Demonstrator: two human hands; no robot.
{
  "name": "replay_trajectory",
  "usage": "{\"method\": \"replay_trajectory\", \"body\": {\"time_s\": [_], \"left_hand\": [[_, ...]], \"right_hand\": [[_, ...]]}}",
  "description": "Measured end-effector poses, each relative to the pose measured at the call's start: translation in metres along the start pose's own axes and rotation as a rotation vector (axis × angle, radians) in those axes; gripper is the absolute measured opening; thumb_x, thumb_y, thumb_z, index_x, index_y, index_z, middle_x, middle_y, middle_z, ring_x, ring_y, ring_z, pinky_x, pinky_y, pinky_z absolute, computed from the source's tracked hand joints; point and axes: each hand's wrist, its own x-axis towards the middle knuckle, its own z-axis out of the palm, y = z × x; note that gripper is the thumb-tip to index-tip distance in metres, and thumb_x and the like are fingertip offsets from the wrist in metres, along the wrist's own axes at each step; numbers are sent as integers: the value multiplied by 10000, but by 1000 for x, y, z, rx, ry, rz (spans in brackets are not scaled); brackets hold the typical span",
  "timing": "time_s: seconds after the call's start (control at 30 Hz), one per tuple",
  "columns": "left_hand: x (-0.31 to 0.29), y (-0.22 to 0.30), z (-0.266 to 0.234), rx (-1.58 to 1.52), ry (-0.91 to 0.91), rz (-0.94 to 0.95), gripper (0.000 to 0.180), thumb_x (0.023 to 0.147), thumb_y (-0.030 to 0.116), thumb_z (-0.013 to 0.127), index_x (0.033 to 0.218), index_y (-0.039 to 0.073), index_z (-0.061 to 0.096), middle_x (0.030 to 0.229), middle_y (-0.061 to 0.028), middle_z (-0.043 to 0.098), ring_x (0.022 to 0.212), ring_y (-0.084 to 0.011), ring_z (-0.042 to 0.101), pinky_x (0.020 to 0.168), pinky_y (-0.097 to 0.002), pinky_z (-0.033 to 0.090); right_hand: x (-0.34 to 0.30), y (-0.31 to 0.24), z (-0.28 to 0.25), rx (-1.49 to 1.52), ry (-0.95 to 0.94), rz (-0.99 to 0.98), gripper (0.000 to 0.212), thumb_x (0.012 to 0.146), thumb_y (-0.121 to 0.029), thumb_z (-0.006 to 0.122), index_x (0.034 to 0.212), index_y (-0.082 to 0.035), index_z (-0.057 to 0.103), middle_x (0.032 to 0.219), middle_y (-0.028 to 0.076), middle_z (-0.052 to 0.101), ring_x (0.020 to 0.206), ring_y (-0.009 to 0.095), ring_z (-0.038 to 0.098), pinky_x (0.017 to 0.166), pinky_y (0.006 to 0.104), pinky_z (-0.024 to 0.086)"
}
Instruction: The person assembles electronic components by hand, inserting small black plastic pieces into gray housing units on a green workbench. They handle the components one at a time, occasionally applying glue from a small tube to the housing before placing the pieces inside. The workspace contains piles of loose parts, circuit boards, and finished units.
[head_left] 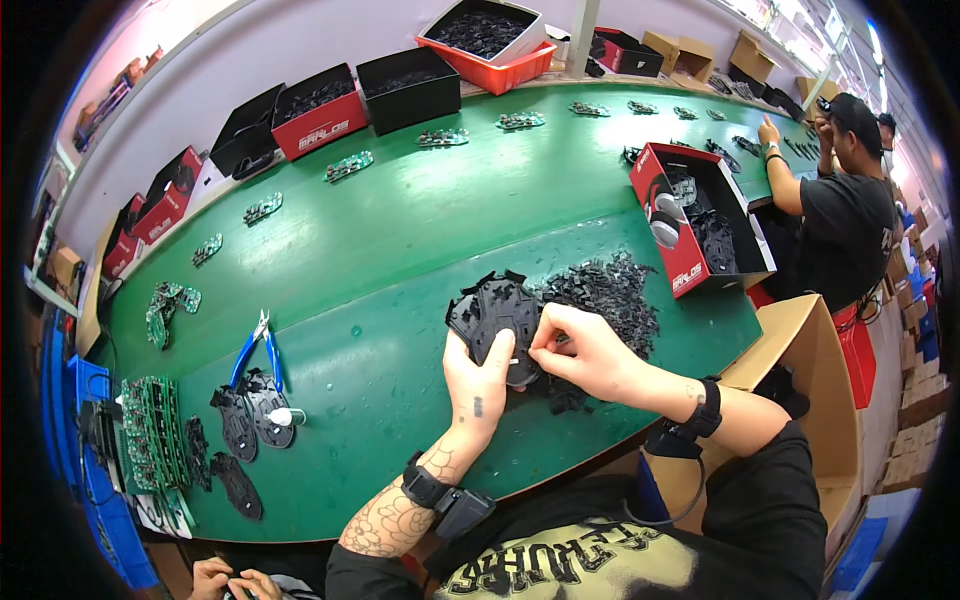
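My left hand (476,385) grips a black moulded plastic shell (490,305) from below, its thumb lying along the near part. At the shell's lower right edge, my right hand (588,350) is closed in a pinch; whatever its fingertips hold is hidden or too small to make out. A loose heap of small black plastic pieces (615,295) spreads over the green table just beyond and beside my right hand. Blue-handled nippers (258,350) lie off to the left, jaws pointing away. Similar black shells (234,422) and a small white bottle (287,416) sit near them.
Green circuit boards (152,435) stand stacked at the left, and more boards (349,166) line the far belt. A red-and-black box (672,225) of black parts is at right, above an open carton (800,370). A co-worker (850,200) sits far right; another person's hands (235,580) show lower left.
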Motion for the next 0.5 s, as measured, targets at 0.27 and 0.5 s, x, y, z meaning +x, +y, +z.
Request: {"method": "replay_trajectory", "body": {"time_s": [0.27,0.5], "left_hand": [[0,9,0,-18,-84,123,435,878,126,643,1245,-34,472,1177,-117,584,1064,-197,574,948,-341,461],[0,10,0,-33,-230,22,674,830,101,699,1354,10,283,1235,-151,524,1062,-220,589,888,-353,511]], "right_hand": [[-5,1,-2,590,17,218,266,872,-16,626,1095,-23,483,922,51,588,819,119,623,710,284,563],[0,14,-12,637,-6,232,229,869,-54,630,1069,30,554,944,118,655,785,158,659,678,292,572]]}}
